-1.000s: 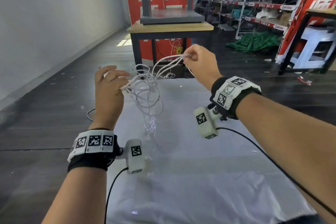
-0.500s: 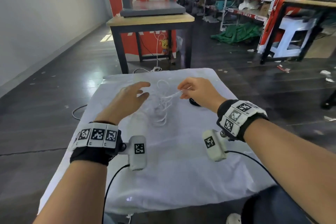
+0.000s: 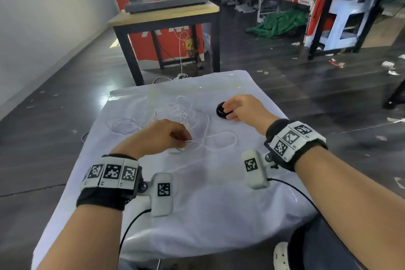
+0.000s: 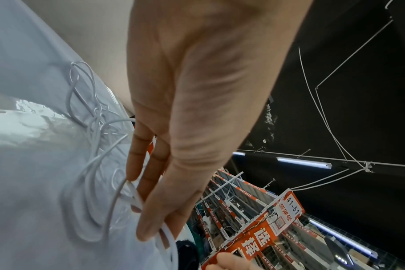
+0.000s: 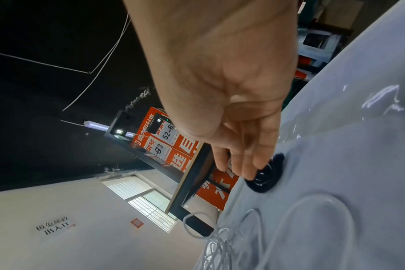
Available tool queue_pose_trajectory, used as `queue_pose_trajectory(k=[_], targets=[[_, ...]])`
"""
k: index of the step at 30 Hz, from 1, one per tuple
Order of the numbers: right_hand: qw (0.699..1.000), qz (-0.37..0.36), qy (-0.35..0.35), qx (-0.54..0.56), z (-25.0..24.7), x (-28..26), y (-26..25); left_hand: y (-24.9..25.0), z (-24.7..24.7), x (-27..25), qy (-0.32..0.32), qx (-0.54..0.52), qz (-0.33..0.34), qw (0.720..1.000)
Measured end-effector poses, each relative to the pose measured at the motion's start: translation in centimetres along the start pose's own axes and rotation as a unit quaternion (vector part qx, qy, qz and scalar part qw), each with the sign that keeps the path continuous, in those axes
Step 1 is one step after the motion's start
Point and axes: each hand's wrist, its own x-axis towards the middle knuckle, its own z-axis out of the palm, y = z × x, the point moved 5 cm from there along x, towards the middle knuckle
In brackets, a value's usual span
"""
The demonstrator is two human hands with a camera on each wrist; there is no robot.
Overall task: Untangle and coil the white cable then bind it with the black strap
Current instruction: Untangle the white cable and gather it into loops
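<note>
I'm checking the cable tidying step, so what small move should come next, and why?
Probably leave the black strap and bring the right hand back: the white cable lies in loose, crossed loops on the cloth, uncoiled, with the left hand pinching one end.

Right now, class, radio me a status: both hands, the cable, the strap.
Left hand pinches thin white cable, loose loops on cloth. Right hand fingers touch rolled black strap. Cable not coiled; nothing blocking.

A table (image 3: 197, 215) is draped in white cloth; on it are spread tangled white cable (image 3: 186, 116) and, seemingly rolled, black strap (image 3: 222, 110).
</note>
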Motion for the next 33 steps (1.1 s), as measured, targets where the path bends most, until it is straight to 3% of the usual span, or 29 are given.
queue_pose_trajectory(k=[5,10,14,18,21,25,33], targets=[[0.995,0.044,-0.089,-0.009,1.2,-0.6,1.2,-0.2,-0.1,-0.3,0.004,-0.029,0.006,1.0],[0.982,0.008,-0.19,-0.022,2.7,-1.4,0.9,-0.1,0.0,-0.1,0.014,-0.063,0.0,0.998],[0.974,0.028,-0.223,0.007,3.4,-1.8,0.4,0.5,-0.8,0.2,0.101,-0.184,-0.004,0.978],[0.968,0.075,-0.146,0.192,2.3,-1.6,0.2,-0.1,-2.1,0.3,0.206,-0.363,-0.028,0.908],[0.965,0.079,-0.107,0.226,1.9,-1.5,0.0,-0.6,-1.9,0.3,0.233,-0.492,-0.055,0.837],[0.968,0.04,-0.206,0.137,3.9,-2.2,-0.5,-0.6,-1.0,0.6,0.236,-0.61,-0.08,0.752],[0.932,0.02,-0.361,-0.033,8.2,-3.7,-0.6,1.0,-1.9,1.4,0.241,-0.713,-0.041,0.658]])
